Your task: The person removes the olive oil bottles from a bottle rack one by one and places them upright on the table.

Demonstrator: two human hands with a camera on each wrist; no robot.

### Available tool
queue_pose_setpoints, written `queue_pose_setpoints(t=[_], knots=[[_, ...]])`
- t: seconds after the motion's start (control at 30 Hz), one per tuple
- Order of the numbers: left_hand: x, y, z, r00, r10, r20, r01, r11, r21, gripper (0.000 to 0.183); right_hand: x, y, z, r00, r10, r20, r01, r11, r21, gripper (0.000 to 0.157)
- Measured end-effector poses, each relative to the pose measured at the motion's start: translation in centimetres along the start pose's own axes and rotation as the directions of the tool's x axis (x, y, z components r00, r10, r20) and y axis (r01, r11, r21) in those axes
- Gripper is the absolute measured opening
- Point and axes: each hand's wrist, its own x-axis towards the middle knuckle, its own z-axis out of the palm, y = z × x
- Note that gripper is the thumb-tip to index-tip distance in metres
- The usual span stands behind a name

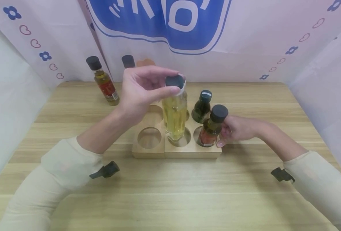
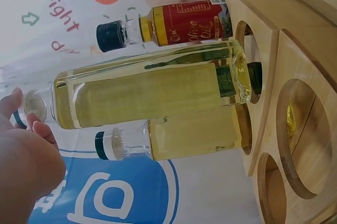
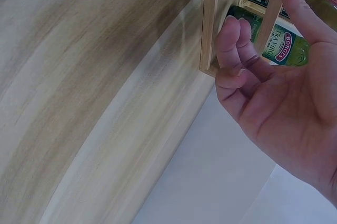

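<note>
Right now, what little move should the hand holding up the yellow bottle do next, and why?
Probably the left hand should ease the yellow bottle slightly right, then down. Its base is by the left part of the front middle hole, and the right hand grips the wooden rack, which may keep it steady.

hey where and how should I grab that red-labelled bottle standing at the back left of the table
Probably best by the black cap, coming straight down from above: the red-labelled bottle stands upright on the table, and its cap is the topmost part, with nothing covering it.
</note>
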Motion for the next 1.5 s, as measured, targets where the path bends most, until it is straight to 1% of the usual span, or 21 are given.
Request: queue_pose_setpoints(t=[0.27, 0.47, 0.7, 0.93, 1.07, 1.3, 1.5], knots=[[0.0, 0.3, -0.1, 1.000, -0.018, -0.024, 0.018, 1.000, -0.015, 0.036, 0.0, 0.0, 0.1, 1.000, 0.007, 0.001, -0.007, 1.000, 0.005, 0.061], [0.0, 0.3, -0.3, 1.000, -0.010, -0.030, 0.010, 1.000, -0.008, 0.035, 0.0, 0.0, 0.1, 1.000, 0.009, 0.005, -0.010, 1.000, 0.015, 0.059], [0.1, 0.4, -0.5, 0.999, 0.011, -0.039, -0.010, 1.000, 0.028, 0.031, 0.0, 0.0, 0.0, 1.000, 0.025, 0.014, -0.026, 0.999, 0.029, 0.054], [0.2, 0.5, -0.8, 0.999, 0.019, -0.036, -0.019, 1.000, 0.013, 0.032, 0.0, 0.0, 0.1, 0.999, 0.031, 0.016, -0.031, 0.999, 0.037, 0.053], [0.3, 0.4, -1.2, 0.999, 0.031, -0.034, -0.030, 0.999, 0.027, 0.031, 0.0, 0.1, 0.0, 0.999, 0.031, 0.016, -0.031, 0.999, 0.031, 0.052], [0.4, 0.7, -1.7, 0.998, 0.007, -0.068, 0.000, 0.996, 0.094, 0.028, 0.0, 0.0, 0.1, 1.000, 0.018, 0.016, -0.018, 0.999, 0.038, 0.059], [0.5, 0.8, -2.0, 0.996, -0.007, -0.089, 0.014, 0.996, 0.085, 0.030, 0.0, 0.0, 0.1, 1.000, 0.010, 0.008, -0.010, 0.999, 0.031, 0.060]])
